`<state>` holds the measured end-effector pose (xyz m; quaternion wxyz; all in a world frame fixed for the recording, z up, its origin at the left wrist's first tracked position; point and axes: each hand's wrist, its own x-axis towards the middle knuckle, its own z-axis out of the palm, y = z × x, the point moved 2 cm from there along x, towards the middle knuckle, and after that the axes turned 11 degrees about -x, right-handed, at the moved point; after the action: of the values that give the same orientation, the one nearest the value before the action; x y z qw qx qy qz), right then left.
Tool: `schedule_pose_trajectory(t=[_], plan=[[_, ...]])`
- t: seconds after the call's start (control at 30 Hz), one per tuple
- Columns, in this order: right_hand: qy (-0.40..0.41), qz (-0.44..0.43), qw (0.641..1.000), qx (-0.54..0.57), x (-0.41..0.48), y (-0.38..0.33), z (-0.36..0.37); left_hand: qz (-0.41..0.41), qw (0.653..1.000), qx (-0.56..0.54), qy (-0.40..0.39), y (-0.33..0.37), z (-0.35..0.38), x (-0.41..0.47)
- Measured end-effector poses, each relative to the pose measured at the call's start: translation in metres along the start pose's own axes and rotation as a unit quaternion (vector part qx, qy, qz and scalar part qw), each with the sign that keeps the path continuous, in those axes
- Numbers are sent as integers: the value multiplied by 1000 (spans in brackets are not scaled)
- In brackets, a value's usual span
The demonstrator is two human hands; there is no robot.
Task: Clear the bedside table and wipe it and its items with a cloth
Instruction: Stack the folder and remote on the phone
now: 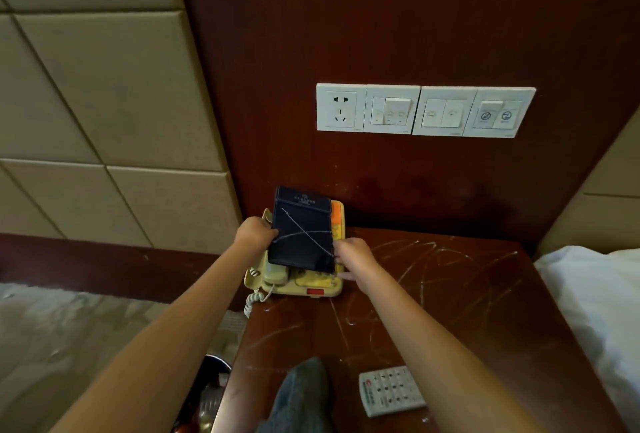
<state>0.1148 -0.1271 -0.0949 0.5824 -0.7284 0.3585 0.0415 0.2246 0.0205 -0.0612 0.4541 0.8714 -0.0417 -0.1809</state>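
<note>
bedside table (450, 311) - dark red wood, top covered in pale scratches and smears. clearing looks barely begun, wiping not yet started by my reading.

- dark blue folder (301, 235) held over the far left corner of the table, right above the phone (311, 283). cannot tell whether its lower edge touches the phone or hangs just clear.
- left hand (254, 230) grips the folder's left edge, fingers curled round it. right hand (353, 256) holds the right edge low down, fingers closed on it, one fingertip reaching toward the phone.
- phone sits in the back left corner, cream and yellow, coiled cord hanging off the table's left side.
- remote (391, 391) lies near the front edge, well apart from the phone.
- cloth (301, 394), grey-blue, lies bunched at the front edge, just beside the remote - no hand on it.

left to do, as i judge it: move off the folder, phone and remote, wipe the top, wipe each item.

room: dark wood panel (381, 16) behind the table with a white switch panel (426, 110) and socket. padded wall (104, 86) to the left, beige squares. white bed (595, 301) against the table's right side. pale carpet (69, 328) lower left, a bin (207, 394) on the floor by the table's front left corner.
</note>
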Motion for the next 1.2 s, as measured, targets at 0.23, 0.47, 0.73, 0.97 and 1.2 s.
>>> schedule_pose_trajectory(t=[0.23,0.47,0.73,0.97,1.2], plan=[[38,-63,983,-167,-18,1,-16,40,995,8,87,0,-5,-10],[-11,-117,890,-440,-58,21,-51,180,980,52,68,21,25,-66],[-3,-124,784,-609,-122,73,-83,141,886,324,-299,0,120,-159],[-45,-57,691,-719,-135,118,-93,244,815,464,-246,-27,158,-192],[159,-226,759,-589,-108,59,-91,245,902,354,-29,16,88,-137]])
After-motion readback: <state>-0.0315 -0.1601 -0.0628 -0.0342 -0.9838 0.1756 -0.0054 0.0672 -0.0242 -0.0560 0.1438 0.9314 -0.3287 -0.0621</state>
